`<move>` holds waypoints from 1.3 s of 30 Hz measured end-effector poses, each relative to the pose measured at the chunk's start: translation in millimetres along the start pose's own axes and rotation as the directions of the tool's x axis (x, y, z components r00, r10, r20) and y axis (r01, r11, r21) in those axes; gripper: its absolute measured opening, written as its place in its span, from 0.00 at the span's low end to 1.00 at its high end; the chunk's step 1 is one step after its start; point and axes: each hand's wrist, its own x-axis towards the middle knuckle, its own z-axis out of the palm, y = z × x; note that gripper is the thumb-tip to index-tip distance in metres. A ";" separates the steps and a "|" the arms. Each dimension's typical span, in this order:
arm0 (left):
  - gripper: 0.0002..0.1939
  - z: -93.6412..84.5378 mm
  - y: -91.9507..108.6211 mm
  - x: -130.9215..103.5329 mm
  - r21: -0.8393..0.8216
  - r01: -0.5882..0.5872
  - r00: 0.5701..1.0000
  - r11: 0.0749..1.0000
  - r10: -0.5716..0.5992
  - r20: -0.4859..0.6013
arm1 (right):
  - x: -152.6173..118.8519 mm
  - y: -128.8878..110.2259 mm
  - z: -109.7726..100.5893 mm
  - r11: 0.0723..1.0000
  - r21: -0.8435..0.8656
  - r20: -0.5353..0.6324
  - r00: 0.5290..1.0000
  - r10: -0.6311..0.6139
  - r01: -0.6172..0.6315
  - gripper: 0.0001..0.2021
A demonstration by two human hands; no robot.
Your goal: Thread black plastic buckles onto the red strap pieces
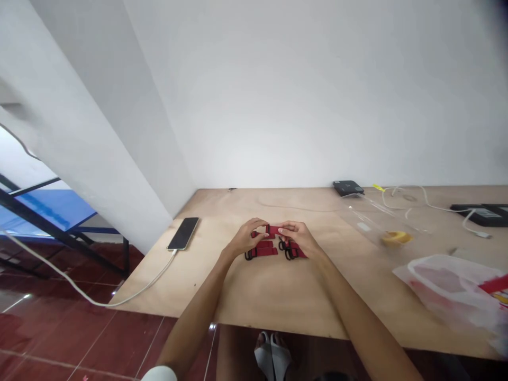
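A short red strap (273,230) with a black buckle is held between my two hands, just over the wooden table. My left hand (249,236) pinches it at the buckle side, and my right hand (297,234) grips its other end. Below my left hand lie several red straps (264,251) with black buckles, side by side. Under my right hand is a second group of red straps (292,250), their black rings pointing left. My fingers partly cover both groups.
On the left a phone (183,234) is plugged into a white cable (138,295). To the right lie a clear plastic box (369,214), a yellow roll (396,238), a plastic bag (440,280) and a black box (348,188). Behind the table (270,301) stands a white wall.
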 end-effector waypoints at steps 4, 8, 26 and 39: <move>0.15 4.3 7.3 -1.1 -0.004 -0.020 1.000 1.000 0.020 0.014 | -1.6 2.6 6.7 1.000 0.003 0.007 1.000 -0.021 0.021 0.18; 0.15 10.8 6.4 -2.7 0.010 -0.038 0.999 0.999 0.038 -0.007 | -2.0 7.5 13.7 0.997 -0.030 -0.004 0.997 -0.071 0.071 0.16; 0.16 5.6 16.2 -6.3 -0.096 0.066 0.998 0.993 -0.067 -0.007 | -0.9 4.6 1.4 0.983 0.179 -0.011 0.999 0.042 -0.039 0.20; 0.14 6.5 8.8 -7.2 0.080 0.047 0.997 0.996 -0.042 -0.057 | 2.6 -0.4 -17.7 0.995 0.090 -0.235 0.972 -0.018 0.040 0.19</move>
